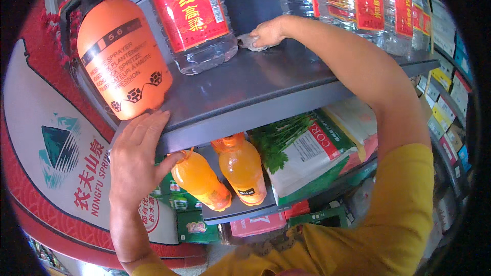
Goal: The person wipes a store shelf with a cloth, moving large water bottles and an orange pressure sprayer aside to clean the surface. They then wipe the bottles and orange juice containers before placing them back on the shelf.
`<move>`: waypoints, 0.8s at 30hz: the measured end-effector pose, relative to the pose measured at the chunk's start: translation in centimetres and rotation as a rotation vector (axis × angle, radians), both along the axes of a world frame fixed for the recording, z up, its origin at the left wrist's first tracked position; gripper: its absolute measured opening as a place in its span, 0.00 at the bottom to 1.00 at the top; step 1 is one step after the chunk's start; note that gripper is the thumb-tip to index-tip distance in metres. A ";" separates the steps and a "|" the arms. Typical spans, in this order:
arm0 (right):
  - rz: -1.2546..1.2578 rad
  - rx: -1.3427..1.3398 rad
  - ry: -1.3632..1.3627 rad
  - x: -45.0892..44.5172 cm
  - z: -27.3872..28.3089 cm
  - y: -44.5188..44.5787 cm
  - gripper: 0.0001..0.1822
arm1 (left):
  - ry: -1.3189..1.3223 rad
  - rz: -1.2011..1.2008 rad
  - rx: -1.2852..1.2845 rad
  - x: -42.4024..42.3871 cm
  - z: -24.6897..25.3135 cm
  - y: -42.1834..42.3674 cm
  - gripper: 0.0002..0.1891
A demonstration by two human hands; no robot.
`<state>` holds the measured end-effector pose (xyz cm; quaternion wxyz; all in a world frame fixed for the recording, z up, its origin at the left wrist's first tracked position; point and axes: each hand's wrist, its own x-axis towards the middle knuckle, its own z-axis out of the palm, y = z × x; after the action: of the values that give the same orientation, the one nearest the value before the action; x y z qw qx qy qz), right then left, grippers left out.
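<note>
My right hand [271,32] presses a crumpled greyish-white cloth [256,42] onto the dark grey metal shelf [245,78]. The cloth lies against the base of a large clear plastic jug [191,15] with a red label. My left hand [134,153] grips the shelf's front left corner, fingers over the top and thumb below the front edge. Just behind those fingers stands an orange pressure sprayer [124,57] with a black collar. Close to the left thumb, on the shelf below, is a bottle of orange drink [201,180].
More red-labelled clear jugs [368,4] crowd the shelf's right end. Below, a second orange drink bottle [243,168] stands beside a white and green packaged bag [307,157]. A red and white display panel [57,134] borders the left; shelves of small boxes [445,96] line the right.
</note>
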<state>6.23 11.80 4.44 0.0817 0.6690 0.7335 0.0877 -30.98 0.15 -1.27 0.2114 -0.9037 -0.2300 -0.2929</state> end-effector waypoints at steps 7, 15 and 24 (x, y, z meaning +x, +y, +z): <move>-0.177 -0.112 -0.075 -0.5 -0.6 4.1 0.22 | -0.168 0.024 0.198 -0.6 -2.4 4.1 0.28; -0.055 0.025 0.421 0.5 -2.7 8.1 0.25 | -0.213 0.030 0.249 -0.8 -2.9 4.6 0.28; 0.004 -0.042 0.552 0.0 -1.9 7.1 0.23 | -0.228 0.011 0.240 -0.7 -2.8 4.4 0.25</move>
<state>6.26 18.86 2.56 -0.1078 0.6644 0.7309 -0.1129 -31.72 4.53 -4.11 0.2922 -0.8315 -0.2207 -0.4178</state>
